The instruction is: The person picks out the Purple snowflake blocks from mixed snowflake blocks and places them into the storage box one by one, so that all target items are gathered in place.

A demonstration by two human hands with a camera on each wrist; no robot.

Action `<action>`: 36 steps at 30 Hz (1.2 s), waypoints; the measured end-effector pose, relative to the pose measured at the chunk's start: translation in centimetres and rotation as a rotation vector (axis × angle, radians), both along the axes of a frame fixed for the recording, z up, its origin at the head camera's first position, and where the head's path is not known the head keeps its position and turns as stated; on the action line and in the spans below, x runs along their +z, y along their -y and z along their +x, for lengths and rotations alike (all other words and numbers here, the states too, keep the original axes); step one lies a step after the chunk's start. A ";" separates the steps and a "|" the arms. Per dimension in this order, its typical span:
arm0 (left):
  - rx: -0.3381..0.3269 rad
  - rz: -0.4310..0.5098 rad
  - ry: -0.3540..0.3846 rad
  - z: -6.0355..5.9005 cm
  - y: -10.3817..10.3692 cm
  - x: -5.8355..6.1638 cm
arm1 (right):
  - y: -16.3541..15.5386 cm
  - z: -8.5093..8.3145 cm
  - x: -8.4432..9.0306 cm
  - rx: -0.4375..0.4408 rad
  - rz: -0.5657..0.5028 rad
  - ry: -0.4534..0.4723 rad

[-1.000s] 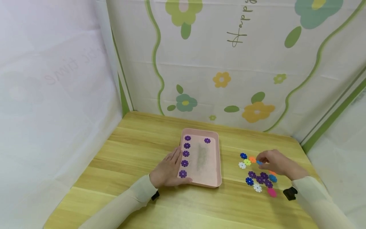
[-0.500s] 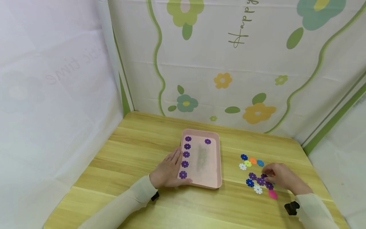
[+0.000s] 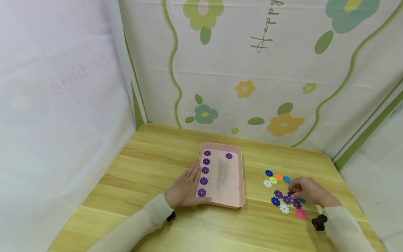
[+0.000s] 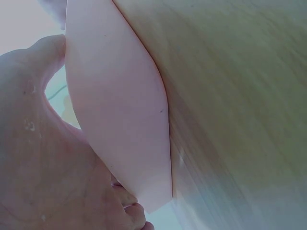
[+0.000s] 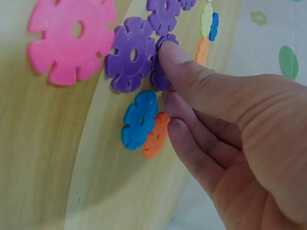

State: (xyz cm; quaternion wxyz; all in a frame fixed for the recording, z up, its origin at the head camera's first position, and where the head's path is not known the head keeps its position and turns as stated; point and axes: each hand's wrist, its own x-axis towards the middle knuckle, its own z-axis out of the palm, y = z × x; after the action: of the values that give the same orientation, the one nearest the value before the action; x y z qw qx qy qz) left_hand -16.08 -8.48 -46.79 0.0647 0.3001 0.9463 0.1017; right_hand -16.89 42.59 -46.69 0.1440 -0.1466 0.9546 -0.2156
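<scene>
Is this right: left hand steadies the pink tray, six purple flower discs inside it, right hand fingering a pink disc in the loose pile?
One thing is off: the right hand touches a purple disc, not the pink disc, which lies apart from the fingers. The right wrist view shows it. The left hand at the pink tray and the six purple discs inside stand.
</scene>
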 end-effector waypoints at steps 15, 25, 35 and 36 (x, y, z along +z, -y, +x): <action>0.005 -0.002 0.001 -0.1 -0.1 -0.2 | 1.1 -2.0 2.3 0.073 -0.030 0.068; 0.004 -0.011 -0.010 -0.2 0.0 -0.2 | 7.3 -6.0 5.7 0.160 -0.032 0.082; -0.012 0.001 -0.003 0.1 0.0 0.3 | 14.9 -9.6 7.6 0.248 -0.006 0.042; -0.011 -0.003 -0.004 0.1 0.0 0.3 | 15.6 -9.8 7.6 0.252 -0.002 0.039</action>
State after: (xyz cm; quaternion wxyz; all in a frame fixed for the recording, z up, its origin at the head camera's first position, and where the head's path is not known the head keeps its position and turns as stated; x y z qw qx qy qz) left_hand -15.96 -8.45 -46.52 0.0639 0.3055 0.9449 0.0993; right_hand -26.73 26.97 -39.11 0.1883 -0.2616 0.9254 -0.1995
